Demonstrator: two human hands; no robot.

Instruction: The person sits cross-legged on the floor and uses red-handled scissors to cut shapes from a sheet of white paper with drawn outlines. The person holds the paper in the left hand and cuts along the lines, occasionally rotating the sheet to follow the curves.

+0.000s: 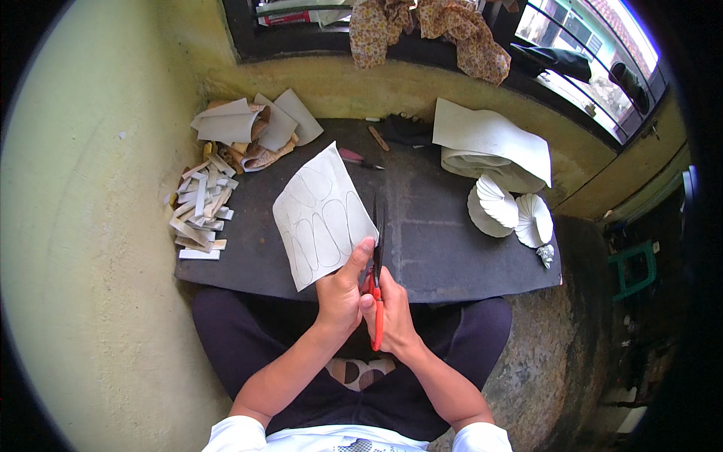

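My left hand (pixel 339 296) pinches the paper's lower right corner; paper (pixel 316 215) over the dark table (pixel 444 264). My right hand (pixel 395 313) grips red-handled scissors (pixel 378 301), blades alongside paper's right edge.

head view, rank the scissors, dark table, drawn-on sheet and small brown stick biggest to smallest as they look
1. dark table
2. drawn-on sheet
3. scissors
4. small brown stick

The sheet and scissors are held nearer the camera, enlarging them.
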